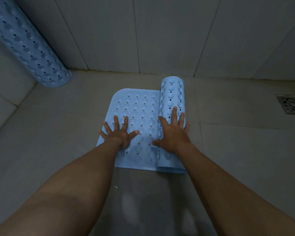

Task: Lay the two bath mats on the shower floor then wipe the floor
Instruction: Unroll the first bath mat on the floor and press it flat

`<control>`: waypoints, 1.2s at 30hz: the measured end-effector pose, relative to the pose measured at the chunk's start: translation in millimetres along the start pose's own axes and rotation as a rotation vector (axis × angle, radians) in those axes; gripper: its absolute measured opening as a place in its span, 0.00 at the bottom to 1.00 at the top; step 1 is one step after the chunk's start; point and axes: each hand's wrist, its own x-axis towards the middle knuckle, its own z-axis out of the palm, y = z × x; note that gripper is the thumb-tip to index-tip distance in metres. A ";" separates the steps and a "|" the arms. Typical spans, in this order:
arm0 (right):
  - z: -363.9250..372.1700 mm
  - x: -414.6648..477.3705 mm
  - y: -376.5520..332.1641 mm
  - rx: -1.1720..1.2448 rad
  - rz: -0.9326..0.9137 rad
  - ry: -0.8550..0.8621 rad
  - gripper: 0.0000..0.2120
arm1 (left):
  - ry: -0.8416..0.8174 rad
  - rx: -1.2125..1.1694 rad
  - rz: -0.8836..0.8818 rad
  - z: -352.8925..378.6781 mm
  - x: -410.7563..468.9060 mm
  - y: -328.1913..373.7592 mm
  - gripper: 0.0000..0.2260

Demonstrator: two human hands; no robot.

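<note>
Left grip point(118, 134), fingers spread straight, presses flat on the unrolled part of the blue bath mat point(140, 106) lying on the shower floor point(58, 142), right grip point(173, 133) rests likewise spread on its rolled-up end, and the second mat point(29, 48) leans rolled in the left corner.

A half-unrolled bath mat point(140, 116) lies on the shower floor point(58, 133) in front of the back wall point(160, 34), its rolled part on the right. The left hand point(118, 133) rests on the flat part, the right hand point(173, 132) on the roll. A second rolled mat point(29, 46) leans in the far left corner, and a drain point(291, 103) sits at the right.
</note>
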 end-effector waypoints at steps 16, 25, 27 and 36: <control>-5.5 -5.9 3.0 0.092 0.026 0.044 0.48 | 0.034 0.017 0.086 1.9 -1.8 10.9 0.28; -13.1 -9.7 18.6 0.223 0.043 0.046 0.48 | 0.041 0.022 0.122 0.0 -2.7 12.2 0.27; -15.1 -12.5 20.1 0.231 0.043 0.036 0.49 | 0.039 0.031 0.132 -0.2 -3.2 14.0 0.27; -18.1 -26.6 33.3 0.135 0.111 -0.020 0.44 | 0.041 -0.002 0.064 5.6 -6.2 30.8 0.27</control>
